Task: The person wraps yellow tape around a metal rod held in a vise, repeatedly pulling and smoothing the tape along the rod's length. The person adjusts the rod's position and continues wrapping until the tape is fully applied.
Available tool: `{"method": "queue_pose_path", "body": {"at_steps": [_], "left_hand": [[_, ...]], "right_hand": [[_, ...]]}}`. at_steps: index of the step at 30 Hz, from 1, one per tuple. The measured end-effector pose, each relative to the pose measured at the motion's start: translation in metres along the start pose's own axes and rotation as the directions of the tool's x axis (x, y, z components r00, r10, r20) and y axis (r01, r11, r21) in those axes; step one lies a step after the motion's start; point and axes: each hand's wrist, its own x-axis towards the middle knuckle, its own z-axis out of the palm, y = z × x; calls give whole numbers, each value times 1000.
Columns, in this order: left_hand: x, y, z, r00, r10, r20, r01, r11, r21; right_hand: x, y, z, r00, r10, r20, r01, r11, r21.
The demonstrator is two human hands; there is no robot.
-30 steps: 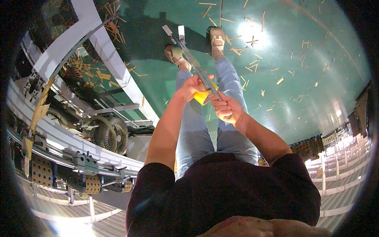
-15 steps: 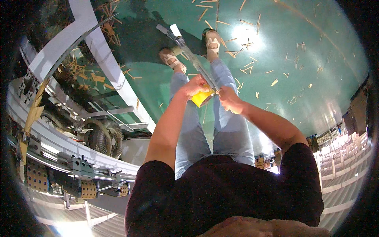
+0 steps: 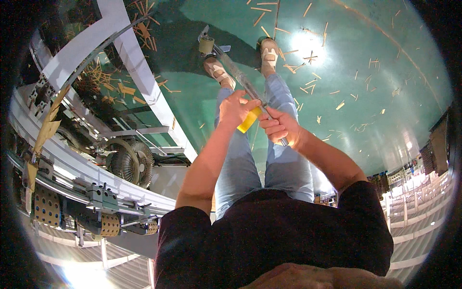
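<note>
A long metal bar point(image 3: 235, 72) slants from between my hands toward my feet, with a pale cylindrical roller point(image 3: 206, 45) and a small bracket at its far end. My right hand point(image 3: 280, 127) is closed around the near end of the bar, whose tip sticks out below the fingers. My left hand point(image 3: 234, 109) is closed farther up, its thumb laid against the bar. Under that thumb hangs a bright yellow piece point(image 3: 249, 120) that looks like tape, partly hidden by the fingers of both hands.
To the left stands a machine with a white frame point(image 3: 144, 86), a ribbed round motor point(image 3: 134, 164) and perforated rollers point(image 3: 45, 207). Thin wooden strips point(image 3: 310, 58) lie scattered over the green floor point(image 3: 365, 120). More strips pile up under the frame.
The bar has turned about its length, so the roller now shows on its other side. My right hand has opened out and regripped lower on the bar; the yellow piece is more covered.
</note>
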Motion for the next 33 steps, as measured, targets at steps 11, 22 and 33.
{"method": "queue_pose_path", "body": {"at_steps": [11,22,33], "left_hand": [[-7,-1,-22,953,248,-175,-180,926,333],[35,-61,12,946,160,281,180,463,-868],[44,-25,21,855,75,513,378,587,-716]], "right_hand": [[28,22,-16,979,-43,199,18,992,125],[48,46,-9,876,-85,474,-146,892,428],[7,24,14,643,-687,-338,-174,299,-938]]}}
